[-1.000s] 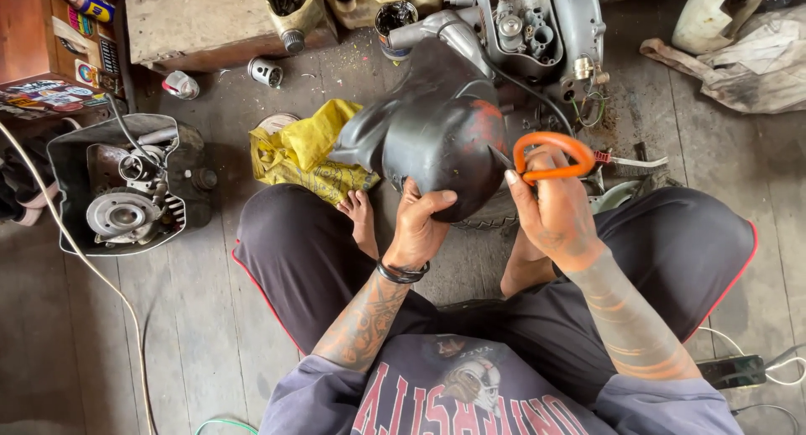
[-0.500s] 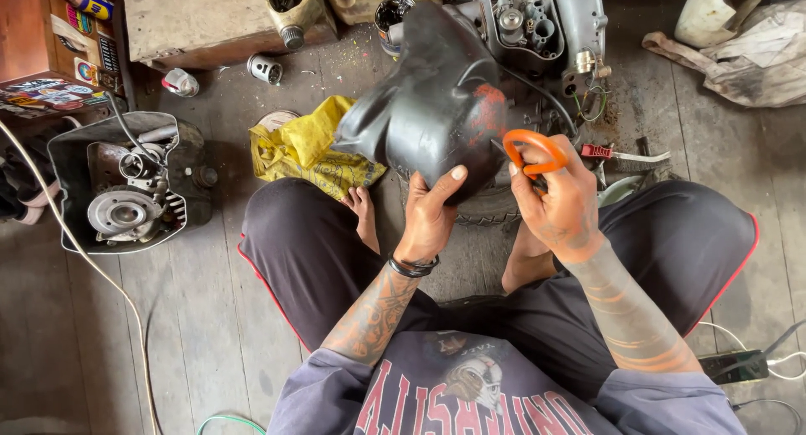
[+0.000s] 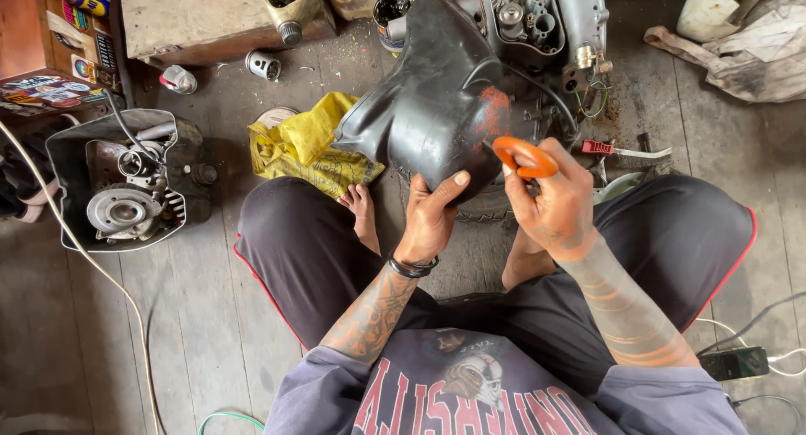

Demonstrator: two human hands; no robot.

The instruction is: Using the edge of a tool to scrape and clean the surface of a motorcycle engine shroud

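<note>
Person sits cross-legged on plank floor (image 3: 210,317), black moulded cover (image 3: 437,99) raised over lap. Left hand (image 3: 432,217) clamped on cover's lower edge, thumb pressed against shell. Right hand (image 3: 554,204) closed around orange-handled tool (image 3: 525,156), its tip touching cover's rust-coloured patch. Yellow rag (image 3: 306,145) lies just left of cover; opened engine case (image 3: 126,183) well apart at far left.
</note>
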